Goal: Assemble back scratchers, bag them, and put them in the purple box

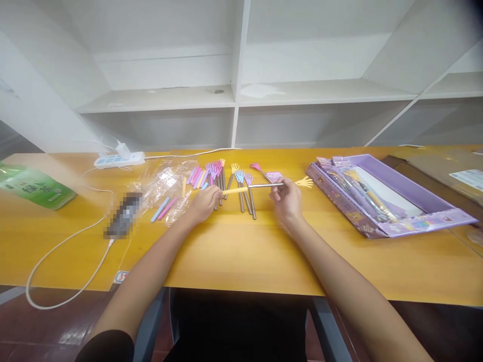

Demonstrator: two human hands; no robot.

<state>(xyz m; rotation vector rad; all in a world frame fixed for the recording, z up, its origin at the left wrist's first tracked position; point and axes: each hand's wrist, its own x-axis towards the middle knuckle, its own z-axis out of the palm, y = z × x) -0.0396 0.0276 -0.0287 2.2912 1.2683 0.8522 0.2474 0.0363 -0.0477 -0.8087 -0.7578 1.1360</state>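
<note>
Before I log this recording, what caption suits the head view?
Left hand grips a yellow handle, right hand the metal rod in line with it; purple box at right.

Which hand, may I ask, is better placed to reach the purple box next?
Likely the right hand, holding the metal rod nearer the purple box; the left hand holds the yellow handle farther away.

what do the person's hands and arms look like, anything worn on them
The left hand and right hand are ungloved, wrists bare. A black sleeve ends near the elbow of the left arm; the right arm shows no sleeve.
</note>
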